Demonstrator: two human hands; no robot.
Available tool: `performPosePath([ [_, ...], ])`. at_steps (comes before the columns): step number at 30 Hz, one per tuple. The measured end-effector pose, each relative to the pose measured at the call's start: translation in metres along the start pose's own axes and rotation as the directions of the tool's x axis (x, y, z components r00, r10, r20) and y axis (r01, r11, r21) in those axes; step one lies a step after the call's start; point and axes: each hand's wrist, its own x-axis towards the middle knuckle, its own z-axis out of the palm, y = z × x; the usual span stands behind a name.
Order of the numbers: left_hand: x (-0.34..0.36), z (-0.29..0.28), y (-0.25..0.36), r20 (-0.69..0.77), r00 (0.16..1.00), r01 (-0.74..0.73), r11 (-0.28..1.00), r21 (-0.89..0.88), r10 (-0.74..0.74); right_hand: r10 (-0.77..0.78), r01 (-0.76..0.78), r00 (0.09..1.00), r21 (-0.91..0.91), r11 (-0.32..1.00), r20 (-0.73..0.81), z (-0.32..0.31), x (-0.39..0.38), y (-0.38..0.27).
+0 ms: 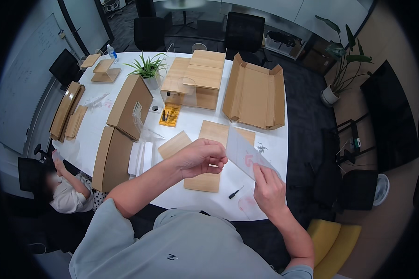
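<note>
A clear flat panel (pixel 241 148) with a pink mark on it is tilted above the near part of the table. My right hand (pixel 269 188) grips its lower right edge between thumb and fingers. At the panel's left corner is my left hand (pixel 201 157), its fingers curled and pinched together; whether they hold the corner or a thin film on it I cannot make out. Beneath my hands lie light wooden boards (pixel 202 183). A small black screwdriver (pixel 236 192) rests near the front edge, and a little pile of screws (pixel 260 148) lies beyond the panel.
An open cardboard box (pixel 256 93) is at the back right, beside a wooden shelf unit (pixel 200 74). Cardboard cartons (pixel 111 158) stand left, near a yellow tool case (pixel 170 115) and a potted plant (pixel 149 69). A person (pixel 72 190) sits at the left.
</note>
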Motion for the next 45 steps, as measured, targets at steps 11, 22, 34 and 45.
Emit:
performPosePath([
  [11,-0.001,0.017,-0.006,-0.052,0.996,-0.076,0.993,-0.095,0.072,0.175,-0.205,0.977,0.32,0.925,0.121,0.002,-0.006,-0.013],
  [22,-0.013,0.028,-0.007,0.022,0.932,-0.347,0.877,0.331,0.361,0.243,-0.419,0.903,0.601,0.681,0.354,-0.012,-0.004,-0.024],
  [34,-0.026,0.046,-0.013,0.077,0.856,-0.5,0.781,0.373,0.511,0.25,-0.415,0.909,0.654,0.632,0.334,-0.03,0.0,-0.033],
  [45,-0.037,0.054,-0.011,0.073,0.831,-0.531,0.748,0.398,0.552,0.236,-0.399,0.916,0.677,0.618,0.324,-0.038,0.002,-0.039],
])
